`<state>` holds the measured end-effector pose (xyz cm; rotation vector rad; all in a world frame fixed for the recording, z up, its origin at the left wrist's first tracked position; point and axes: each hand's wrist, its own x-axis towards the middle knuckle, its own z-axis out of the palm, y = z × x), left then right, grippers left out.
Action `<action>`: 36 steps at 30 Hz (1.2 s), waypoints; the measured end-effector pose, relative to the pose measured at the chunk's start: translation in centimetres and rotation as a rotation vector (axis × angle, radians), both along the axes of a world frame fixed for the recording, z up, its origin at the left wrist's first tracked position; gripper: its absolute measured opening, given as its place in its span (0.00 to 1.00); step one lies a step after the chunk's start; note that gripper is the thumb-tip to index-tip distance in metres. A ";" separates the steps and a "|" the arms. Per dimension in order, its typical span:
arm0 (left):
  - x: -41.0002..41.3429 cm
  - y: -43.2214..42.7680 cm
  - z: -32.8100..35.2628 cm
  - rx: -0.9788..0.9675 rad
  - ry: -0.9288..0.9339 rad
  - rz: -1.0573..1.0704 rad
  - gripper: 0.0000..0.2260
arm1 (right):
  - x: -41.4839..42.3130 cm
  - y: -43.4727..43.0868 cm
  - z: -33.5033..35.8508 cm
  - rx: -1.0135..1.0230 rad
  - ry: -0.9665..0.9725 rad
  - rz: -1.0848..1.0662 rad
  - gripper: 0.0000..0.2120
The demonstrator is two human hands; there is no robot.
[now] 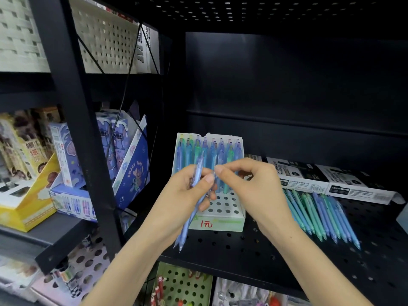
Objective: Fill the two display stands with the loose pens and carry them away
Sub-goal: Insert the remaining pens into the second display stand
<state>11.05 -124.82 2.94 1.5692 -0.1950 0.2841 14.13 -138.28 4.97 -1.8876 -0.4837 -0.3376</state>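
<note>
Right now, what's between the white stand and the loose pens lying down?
The right hand hides most of it in the head view; the bit showing is bare holed shelf.

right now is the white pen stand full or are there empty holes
Partly full: pens stand in the back rows of the stand, but the front holes are empty.

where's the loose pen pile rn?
Head view, right side: the loose pens lie on the black perforated shelf, right of the right hand and the stand, just in front of the marker boxes.
</note>
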 end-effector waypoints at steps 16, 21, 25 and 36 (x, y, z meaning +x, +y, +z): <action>0.1 1.8 -1.1 0.201 -0.027 0.305 0.16 | 4.3 -3.8 1.2 -0.155 -0.293 -0.465 0.07; 0.2 1.6 -1.0 0.067 0.016 0.234 0.17 | 5.0 -2.6 1.0 -0.324 -0.301 -0.425 0.08; 0.2 1.2 -1.1 0.081 -0.028 0.197 0.13 | 5.5 -1.8 0.3 -0.392 -0.274 -0.401 0.08; 0.3 -0.2 -1.0 0.090 -0.179 0.166 0.09 | 1.1 -1.9 0.4 -0.063 -0.110 -0.046 0.08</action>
